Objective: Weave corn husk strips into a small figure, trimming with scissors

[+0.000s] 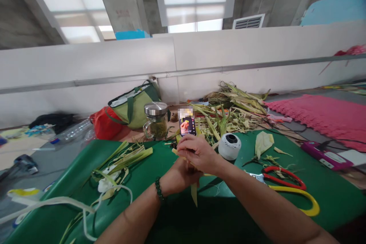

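Observation:
My left hand [180, 177], with a dark green bead bracelet at the wrist, is closed around a pale corn husk. One strip of the corn husk [194, 194] hangs down below the fingers. My right hand [200, 153] lies over the left one, its fingers pinched together at the top of the husk; much of the husk is hidden between the hands. Just beyond them stands a phone [187, 126] with a lit screen. To the right of my right hand is a spool of white thread [229, 146]. Scissors [283, 178] with red and yellow handles lie beside my right forearm.
A green mat [137, 173] covers the table. Loose husk strips [128, 158] lie left, and a husk pile [243, 101] sits at the back. A lidded glass mug [156, 122] stands near a green bag [140, 106]. A purple power strip [326, 155] lies at right, a white cord [65, 201] at left.

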Demonstrator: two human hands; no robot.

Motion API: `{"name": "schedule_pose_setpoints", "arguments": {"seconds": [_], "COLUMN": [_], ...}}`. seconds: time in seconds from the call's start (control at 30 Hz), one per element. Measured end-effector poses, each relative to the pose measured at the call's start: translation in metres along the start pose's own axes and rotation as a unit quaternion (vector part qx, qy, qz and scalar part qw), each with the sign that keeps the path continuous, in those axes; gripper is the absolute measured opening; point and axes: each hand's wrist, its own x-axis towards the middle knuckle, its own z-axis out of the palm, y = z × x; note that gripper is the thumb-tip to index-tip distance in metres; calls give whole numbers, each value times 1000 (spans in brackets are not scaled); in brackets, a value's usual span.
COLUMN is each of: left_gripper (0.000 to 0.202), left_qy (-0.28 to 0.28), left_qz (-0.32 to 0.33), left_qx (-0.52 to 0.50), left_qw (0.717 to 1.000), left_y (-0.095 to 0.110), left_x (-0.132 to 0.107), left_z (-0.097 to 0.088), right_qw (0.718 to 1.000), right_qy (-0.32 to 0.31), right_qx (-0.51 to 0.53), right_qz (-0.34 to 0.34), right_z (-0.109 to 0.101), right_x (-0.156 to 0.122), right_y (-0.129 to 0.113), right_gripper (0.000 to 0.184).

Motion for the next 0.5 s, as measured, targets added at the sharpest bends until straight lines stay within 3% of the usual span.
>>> {"name": "schedule_pose_setpoints", "arguments": {"seconds": [0.13, 0.2, 0.3, 0.37, 0.43, 0.5], "left_gripper": [11, 14, 25, 36, 45, 52], "left_qy": [-77, -87, -26, 31, 76, 120], "left_qz": [-58, -77, -87, -85, -72, -53], "left_qx": [-76, -102, -117, -98, -62, -36], "left_qw": [992, 988, 989, 991, 993, 991], "left_y": [6, 10, 12, 13, 14, 15], "left_x": [-1, -1, -1, 0, 2, 5], "left_z": [-2, -7, -13, -18, -23, -26], "right_qw": [1000, 1000, 1000, 998, 988, 975], "right_qy": [1, -1, 9, 61, 143, 177], "right_qx": [-11, -9, 15, 8, -52, -131], "right_qz": [9, 8, -15, -26, -13, 42], "right_z": [2, 0, -6, -11, -17, -21], "right_x": [1, 0, -4, -9, -14, -18], "right_y": [3, 2, -2, -3, -1, 4], "right_gripper": [12, 13, 13, 14, 20, 30]}}
